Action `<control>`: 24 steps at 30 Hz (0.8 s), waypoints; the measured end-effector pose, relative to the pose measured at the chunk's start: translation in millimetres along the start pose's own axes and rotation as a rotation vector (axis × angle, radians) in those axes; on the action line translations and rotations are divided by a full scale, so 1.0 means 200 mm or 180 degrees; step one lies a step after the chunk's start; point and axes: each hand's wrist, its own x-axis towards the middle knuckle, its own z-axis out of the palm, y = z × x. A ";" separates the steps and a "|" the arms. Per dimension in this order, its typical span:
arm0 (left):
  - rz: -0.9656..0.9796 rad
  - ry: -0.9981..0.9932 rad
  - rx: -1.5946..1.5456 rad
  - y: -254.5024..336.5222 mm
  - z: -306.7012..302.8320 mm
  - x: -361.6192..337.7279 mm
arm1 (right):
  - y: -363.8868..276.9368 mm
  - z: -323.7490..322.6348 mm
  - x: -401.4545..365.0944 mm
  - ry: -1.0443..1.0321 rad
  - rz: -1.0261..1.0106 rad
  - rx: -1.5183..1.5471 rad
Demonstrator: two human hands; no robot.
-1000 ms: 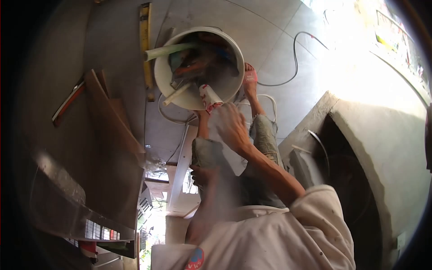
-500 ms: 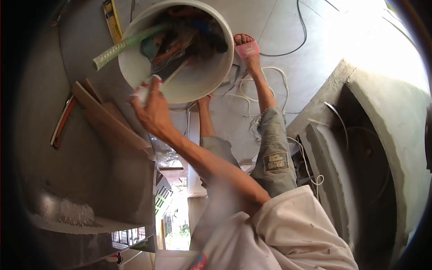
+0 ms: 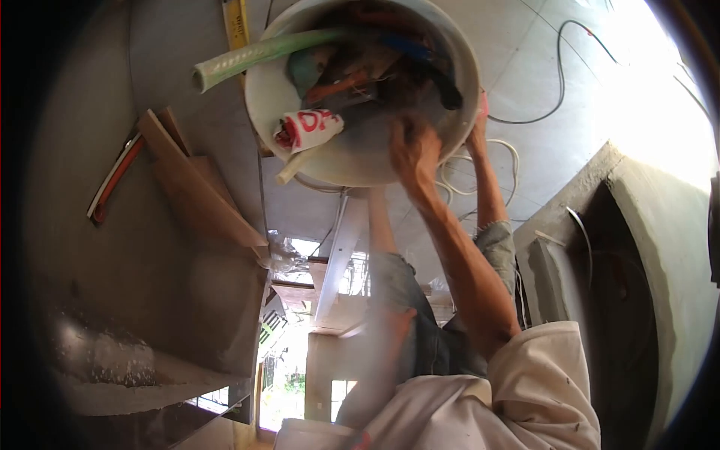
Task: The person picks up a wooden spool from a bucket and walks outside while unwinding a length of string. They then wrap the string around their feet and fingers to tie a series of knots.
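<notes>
A white bucket (image 3: pixel 352 174) full of jumbled tools stands on the floor in front of me. My right hand (image 3: pixel 416 150) reaches over its near rim, fingers bent down inside; they are blurred and their tips are hidden. Left of the hand, a rolled white bag with red lettering (image 3: pixel 315 129) rests inside the bucket, above a pale stick (image 3: pixel 294 166) that pokes over the rim. A green tube (image 3: pixel 259 60) leans out at the left. Orange-handled tools (image 3: pixel 341 84) and a blue item (image 3: pixel 405 46) lie deeper in. My left hand is not visible.
A yellow level (image 3: pixel 236 26) lies behind the bucket. To the left are wooden boards (image 3: pixel 199 187) and an orange-handled tool (image 3: pixel 116 180). White cable (image 3: pixel 514 161) and black cable (image 3: pixel 561 67) cross the floor. Concrete structures (image 3: pixel 637 217) stand at the right.
My right hand has let go of the rolled white bag, which now rests in the bucket, and has moved right along the near rim. The bucket appears further right as the view shifted.
</notes>
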 end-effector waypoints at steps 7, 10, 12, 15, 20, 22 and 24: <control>-0.0321 0.0062 0.0033 0.05 0.06 0.02 | -0.18 0.16 0.29 0.0550 -0.0397 -0.0050; -0.0453 0.0949 0.0231 -0.02 0.41 0.12 | -0.04 0.29 0.45 -0.0003 -0.0058 0.0314; -0.0324 0.0701 0.0153 0.00 0.32 0.12 | 0.06 0.38 0.59 -0.0139 -0.0208 0.0173; -0.0330 0.0551 0.0070 -0.01 0.26 0.05 | 0.09 0.36 0.60 -0.0254 0.0242 0.0287; -0.0206 -0.0033 -0.0411 -0.02 0.22 0.09 | -0.18 -0.03 0.13 -0.0917 0.1379 0.1619; -0.0032 -0.0359 -0.0633 -0.01 0.05 0.04 | -0.32 -0.17 -0.17 -0.0884 0.1420 0.1984; 0.0151 -0.0885 -0.0839 -0.06 -0.07 0.04 | -0.39 -0.30 -0.41 -0.0982 0.1329 0.2281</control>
